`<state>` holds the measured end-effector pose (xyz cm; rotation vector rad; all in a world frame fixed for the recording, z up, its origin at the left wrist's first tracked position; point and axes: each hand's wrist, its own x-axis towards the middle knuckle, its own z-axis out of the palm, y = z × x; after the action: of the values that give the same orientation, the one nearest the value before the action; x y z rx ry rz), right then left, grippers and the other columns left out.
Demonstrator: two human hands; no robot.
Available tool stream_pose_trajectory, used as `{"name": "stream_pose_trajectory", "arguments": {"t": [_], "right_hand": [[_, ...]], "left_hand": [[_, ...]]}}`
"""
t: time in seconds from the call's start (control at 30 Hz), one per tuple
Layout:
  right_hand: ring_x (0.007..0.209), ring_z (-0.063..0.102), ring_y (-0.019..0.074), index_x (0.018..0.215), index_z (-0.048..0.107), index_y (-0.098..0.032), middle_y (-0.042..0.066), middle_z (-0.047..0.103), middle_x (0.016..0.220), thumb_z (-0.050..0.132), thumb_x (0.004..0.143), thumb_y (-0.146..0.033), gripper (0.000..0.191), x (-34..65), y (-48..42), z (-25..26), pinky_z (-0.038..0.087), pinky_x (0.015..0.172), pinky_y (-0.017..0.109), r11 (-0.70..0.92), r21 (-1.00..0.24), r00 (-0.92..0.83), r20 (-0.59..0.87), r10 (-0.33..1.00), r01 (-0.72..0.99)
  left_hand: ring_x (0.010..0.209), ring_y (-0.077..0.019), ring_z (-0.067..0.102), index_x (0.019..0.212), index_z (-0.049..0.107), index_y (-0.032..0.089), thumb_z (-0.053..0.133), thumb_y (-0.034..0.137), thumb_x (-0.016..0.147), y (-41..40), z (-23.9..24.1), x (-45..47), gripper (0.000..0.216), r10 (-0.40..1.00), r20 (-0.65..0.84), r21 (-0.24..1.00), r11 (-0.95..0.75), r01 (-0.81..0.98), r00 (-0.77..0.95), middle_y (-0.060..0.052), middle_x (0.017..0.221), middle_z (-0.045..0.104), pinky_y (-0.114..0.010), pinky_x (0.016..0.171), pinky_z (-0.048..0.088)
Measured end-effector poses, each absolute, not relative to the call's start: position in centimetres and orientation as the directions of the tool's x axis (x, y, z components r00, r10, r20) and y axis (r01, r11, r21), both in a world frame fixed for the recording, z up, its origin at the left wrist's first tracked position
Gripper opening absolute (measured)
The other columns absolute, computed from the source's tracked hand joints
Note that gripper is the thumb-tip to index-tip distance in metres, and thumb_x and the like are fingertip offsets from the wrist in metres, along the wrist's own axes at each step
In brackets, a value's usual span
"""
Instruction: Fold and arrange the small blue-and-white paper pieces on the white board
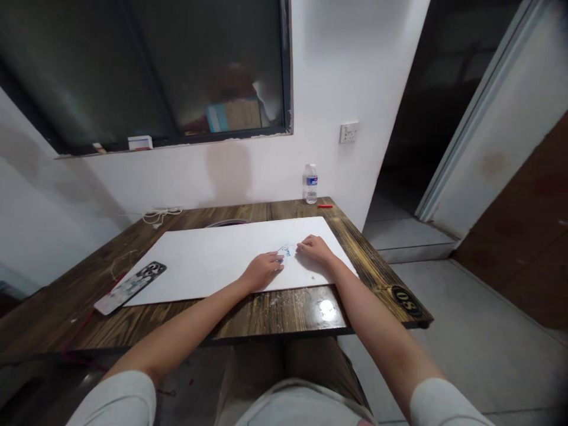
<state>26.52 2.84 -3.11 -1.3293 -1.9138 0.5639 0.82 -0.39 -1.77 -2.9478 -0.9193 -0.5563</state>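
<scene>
A small cluster of blue bits on a thin dark strand (pixel 286 251) lies on a white board (pixel 213 254); its exact kind is too small to make out. My left hand (pixel 265 270) rests on the board just left of it, fingers stretched out and fingertips at its edge, thumb apart. On the other side, my right hand (pixel 314 249) is closed in a pinch, with the strand's right end running to its fingertips. A small dark speck (pixel 313 277) sits on the board below the right hand.
The board lies on a dark wooden table (pixel 284 310). A phone (pixel 131 287) overlaps the board's left end. White cable (pixel 160 215) lies at the back left. A plastic bottle (pixel 311 184) and a red stick-like object (pixel 325 206) are at the back right, by the wall.
</scene>
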Motion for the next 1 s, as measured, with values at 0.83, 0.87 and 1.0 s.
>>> {"name": "stream_pose_trajectory", "arguments": {"t": [0.83,0.87,1.0], "right_hand": [[0.071,0.064,0.0226,0.05,0.065,-0.02,0.008,0.068,0.06,0.046,0.08,-0.05,0.046,27.8,3.8,-3.5,0.046,0.084,0.034,0.301,-0.93,0.202,0.343,0.918,0.212],[0.07,0.063,0.022,0.049,0.064,-0.02,0.008,0.067,0.058,0.047,0.079,-0.048,0.045,27.7,3.7,-3.5,0.045,0.082,0.034,0.297,-0.929,0.213,0.343,0.915,0.22],[0.063,0.057,0.019,0.046,0.064,-0.02,0.004,0.061,0.051,0.05,0.077,-0.045,0.042,27.2,3.2,-3.5,0.042,0.073,0.031,0.295,-0.925,0.228,0.349,0.909,0.241]], "left_hand": [[0.136,-0.027,0.042,0.121,0.063,0.025,0.05,0.039,0.094,2.9,-1.4,5.6,0.033,0.609,0.16,0.179,-0.792,0.584,0.777,-0.006,0.138,0.058,-0.049,0.111,0.029],[0.132,-0.025,0.047,0.115,0.066,0.025,0.049,0.034,0.095,2.6,-1.5,5.2,0.028,0.582,0.203,0.167,-0.813,0.557,0.788,-0.006,0.13,0.064,-0.045,0.109,0.033],[0.11,-0.0216,0.062,0.096,0.072,0.023,0.049,0.026,0.096,1.2,-1.5,3.0,0.023,0.457,0.349,0.032,-0.878,0.477,0.818,-0.006,0.106,0.073,-0.037,0.093,0.042]]}}
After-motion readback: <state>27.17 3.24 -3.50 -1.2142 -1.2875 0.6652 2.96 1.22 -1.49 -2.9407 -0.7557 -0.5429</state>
